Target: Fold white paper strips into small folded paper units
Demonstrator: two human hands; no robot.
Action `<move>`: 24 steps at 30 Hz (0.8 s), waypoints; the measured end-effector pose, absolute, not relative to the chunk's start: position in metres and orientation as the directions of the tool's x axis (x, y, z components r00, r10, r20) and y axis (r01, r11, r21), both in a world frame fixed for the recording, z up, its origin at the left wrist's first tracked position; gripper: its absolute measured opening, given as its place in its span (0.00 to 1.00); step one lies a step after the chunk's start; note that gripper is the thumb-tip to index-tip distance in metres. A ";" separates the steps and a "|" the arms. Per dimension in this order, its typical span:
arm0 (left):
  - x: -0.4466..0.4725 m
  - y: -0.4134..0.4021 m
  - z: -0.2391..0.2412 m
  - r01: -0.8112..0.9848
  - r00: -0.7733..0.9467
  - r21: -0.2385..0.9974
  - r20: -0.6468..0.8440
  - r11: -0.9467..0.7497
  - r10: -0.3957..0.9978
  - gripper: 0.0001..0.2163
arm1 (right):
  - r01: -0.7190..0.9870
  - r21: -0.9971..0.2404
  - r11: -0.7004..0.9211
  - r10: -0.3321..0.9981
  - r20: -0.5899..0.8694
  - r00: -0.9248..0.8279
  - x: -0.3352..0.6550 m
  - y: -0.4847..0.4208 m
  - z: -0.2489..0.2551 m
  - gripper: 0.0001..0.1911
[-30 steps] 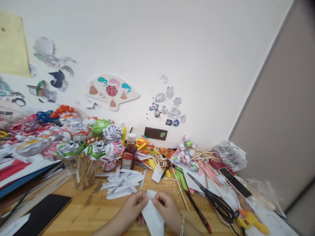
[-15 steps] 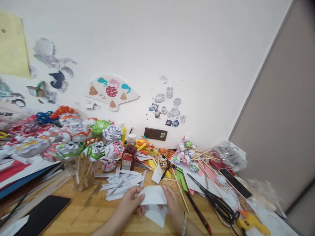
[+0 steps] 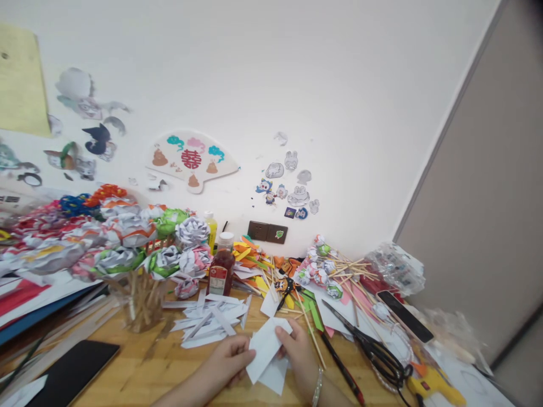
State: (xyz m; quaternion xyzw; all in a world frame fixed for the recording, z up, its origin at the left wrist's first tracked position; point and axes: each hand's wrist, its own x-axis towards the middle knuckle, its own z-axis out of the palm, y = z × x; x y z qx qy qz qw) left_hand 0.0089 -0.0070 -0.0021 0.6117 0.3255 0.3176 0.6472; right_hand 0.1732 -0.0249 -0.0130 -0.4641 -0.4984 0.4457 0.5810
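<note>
Both my hands hold a white paper piece point(image 3: 266, 350) low over the wooden table point(image 3: 139, 367) at the bottom middle. My left hand point(image 3: 229, 362) pinches its left edge with closed fingers. My right hand point(image 3: 297, 353), with a silver bracelet at the wrist, grips its right side. The paper is folded, with one flap raised and tilted and another part below it.
White paper strips point(image 3: 212, 322) lie just beyond my hands. A red bottle point(image 3: 221, 270), a jar of paper flowers on sticks point(image 3: 139, 265), a black phone point(image 3: 70, 373), scissors point(image 3: 373, 347), a yellow glue gun point(image 3: 432, 381) and loose wooden sticks point(image 3: 339, 271) crowd the table.
The paper went from lying folded under my fingers to lifted and opened up, and its upper flap now tilts down to the left. Both hands stayed in about the same place.
</note>
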 end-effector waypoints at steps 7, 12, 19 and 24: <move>0.009 -0.003 -0.001 -0.022 0.532 0.999 -0.015 0.032 0.847 0.17 | -0.213 -0.946 0.243 0.969 0.248 0.003 0.167 -0.021 -0.012 0.21; 0.008 0.000 0.001 -0.033 0.546 0.995 -0.063 0.097 0.835 0.17 | -0.015 -0.937 0.350 0.937 0.350 0.013 0.160 -0.032 -0.012 0.11; 0.007 -0.003 0.003 -0.045 0.549 0.993 -0.067 0.110 0.833 0.18 | 0.570 -0.502 0.650 0.734 0.608 -0.302 0.158 -0.050 0.002 0.09; 0.008 -0.004 0.007 -0.023 0.557 0.992 -0.093 0.127 0.825 0.18 | 0.607 -0.421 0.674 0.699 0.630 -0.339 0.160 -0.050 0.008 0.09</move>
